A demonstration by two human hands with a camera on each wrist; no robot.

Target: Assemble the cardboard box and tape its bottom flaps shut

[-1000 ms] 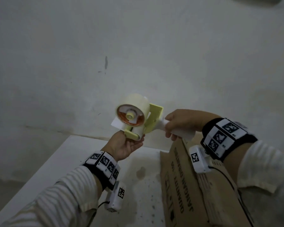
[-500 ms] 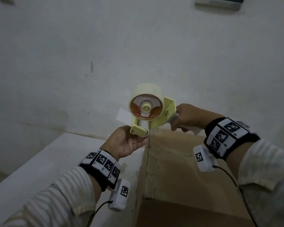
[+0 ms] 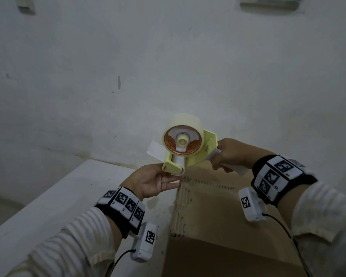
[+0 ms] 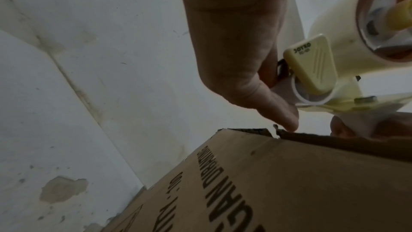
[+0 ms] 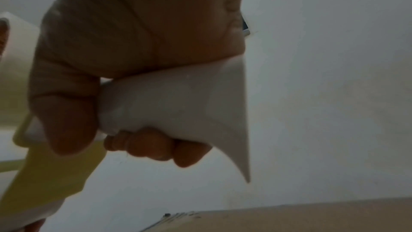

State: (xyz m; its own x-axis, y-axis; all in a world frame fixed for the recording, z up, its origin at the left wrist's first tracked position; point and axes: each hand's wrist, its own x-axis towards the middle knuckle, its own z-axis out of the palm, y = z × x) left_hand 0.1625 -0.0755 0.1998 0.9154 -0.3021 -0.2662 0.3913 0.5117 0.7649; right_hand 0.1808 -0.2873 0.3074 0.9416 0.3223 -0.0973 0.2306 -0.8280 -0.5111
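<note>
A yellow tape dispenser with a pale tape roll hangs in the air above the far left corner of the brown cardboard box. My right hand grips its white handle. My left hand is palm up under the dispenser's nose. In the left wrist view its thumb and fingers pinch the nose at the white roller; I cannot tell whether tape lies between them. The box stands on the table with printed text on its side.
The box stands on a white table with stains, pushed against a white wall. A white slip sticks out from the dispenser's left side. Wrist camera cables hang below both arms.
The box now shows a flat brown face instead of its printed side. The dispenser has moved right and over the box's far corner, both hands still on it.
</note>
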